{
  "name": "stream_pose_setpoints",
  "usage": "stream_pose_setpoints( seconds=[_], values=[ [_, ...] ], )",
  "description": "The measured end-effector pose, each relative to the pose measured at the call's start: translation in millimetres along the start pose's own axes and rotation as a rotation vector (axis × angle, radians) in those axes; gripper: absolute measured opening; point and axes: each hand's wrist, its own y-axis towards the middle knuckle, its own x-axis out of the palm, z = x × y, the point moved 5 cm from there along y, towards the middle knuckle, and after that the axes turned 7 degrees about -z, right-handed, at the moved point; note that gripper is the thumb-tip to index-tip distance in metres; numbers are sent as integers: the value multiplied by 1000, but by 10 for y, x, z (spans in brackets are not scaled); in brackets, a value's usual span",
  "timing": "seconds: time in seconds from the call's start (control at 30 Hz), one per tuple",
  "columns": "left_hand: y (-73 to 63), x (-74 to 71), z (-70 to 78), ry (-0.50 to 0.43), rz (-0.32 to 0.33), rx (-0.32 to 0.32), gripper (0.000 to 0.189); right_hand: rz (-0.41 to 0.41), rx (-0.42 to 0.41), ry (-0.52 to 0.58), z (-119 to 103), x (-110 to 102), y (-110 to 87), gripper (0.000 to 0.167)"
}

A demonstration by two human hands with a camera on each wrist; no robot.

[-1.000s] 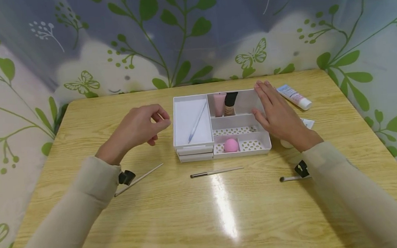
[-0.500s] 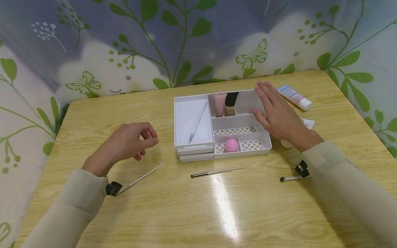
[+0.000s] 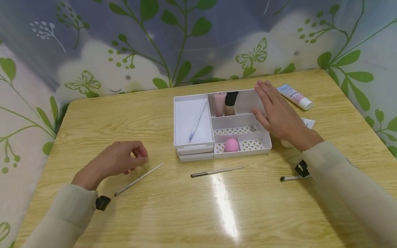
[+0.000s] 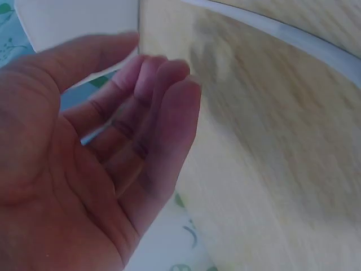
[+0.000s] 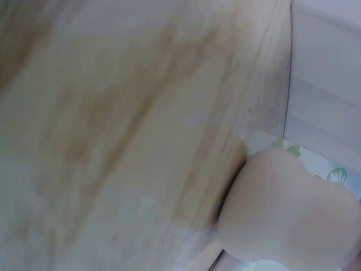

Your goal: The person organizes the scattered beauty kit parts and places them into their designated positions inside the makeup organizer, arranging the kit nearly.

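In the head view my left hand [image 3: 117,161] hovers over the left of the table, fingers loosely curled around nothing. A slim brush [image 3: 140,179] lies just beneath it. In the left wrist view a gap shows between the thumb and fingertips of that hand [image 4: 130,124]. My right hand [image 3: 279,113] rests with straight fingers along the right wall of a white organizer [image 3: 241,120]. A pink ball-shaped sponge [image 3: 231,145] sits in its front compartment; a pink tube [image 3: 219,105] and a black-capped bottle [image 3: 230,104] stand behind. A thin bluish stick [image 3: 197,122] lies in the left tray.
One brush [image 3: 217,172] lies in front of the organizer; another [image 3: 292,178] is partly hidden by the right sleeve. A white-and-blue tube [image 3: 295,97] lies at the back right. In the right wrist view a beige, waisted sponge-like thing [image 5: 282,214] lies near the organizer [image 5: 327,73].
My left hand has moved away from the organizer, leftward and toward the near edge, ending over the slim brush. The right hand has stayed on the organizer.
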Motion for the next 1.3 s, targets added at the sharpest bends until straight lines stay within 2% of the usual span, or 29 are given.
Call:
stream_pose_setpoints(
  seconds=[0.27,0.6,0.77,1.1,1.3],
  values=[
    [-31,81,-107,40,-40,8,12,1,6,7,11,1,-15,71],
    [-92,167,-223,65,-75,-19,13,10,-3,12,13,-3,-13,71],
    [-109,192,-219,61,-79,-17,16,7,0,15,10,-4,-8,70],
    [-103,260,-203,158,-75,-22,14,-5,6,14,-1,3,-8,70],
    [-86,262,-196,214,-46,-14,8,-7,12,26,-7,-10,-7,70]
  ],
)
